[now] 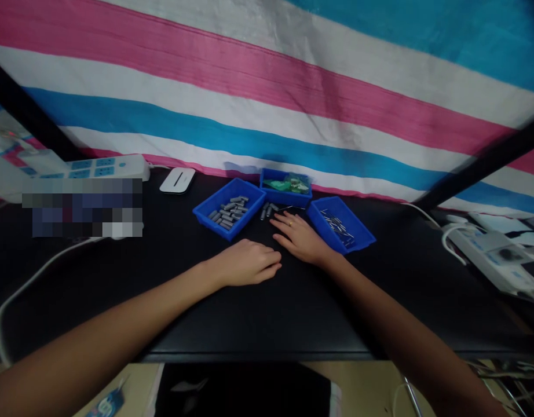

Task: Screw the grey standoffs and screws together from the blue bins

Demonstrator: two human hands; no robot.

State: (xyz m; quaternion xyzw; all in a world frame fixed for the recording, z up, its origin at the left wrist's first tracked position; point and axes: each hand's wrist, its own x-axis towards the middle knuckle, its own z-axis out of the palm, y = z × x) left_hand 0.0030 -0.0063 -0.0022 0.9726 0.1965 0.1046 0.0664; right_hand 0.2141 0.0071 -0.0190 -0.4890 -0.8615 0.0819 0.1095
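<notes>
While left hand [245,263] rests curled on table [293,313] — right hand [299,237] flat, fingers [281,222] spread.

Table top [267,313]: black, smooth, matt with a faint sheen.

3 bins, blue moulded plastic, smooth and slightly glossy: left bin [229,207], rear bin [286,186], right bin [340,224].

Left bin contents: short cylinders [229,212], grey, dull metallic finish. A few loose cylinders [267,209] of the same look lie on the table.

Right bin contents: thin pins [339,226], grey, metallic in look; too small to judge further.

Rear bin contents: green parts [288,185] under clear, shiny film.

Backdrop [293,87]: woven striped sheet, coarse weave, creased, low sheen.

Power strips [106,168], [495,255]: white plastic, smooth.

Small flat device [177,179]: white glossy plastic.

Right hand [299,237]: bare, with 1 yellow metal ring [290,223].
</notes>
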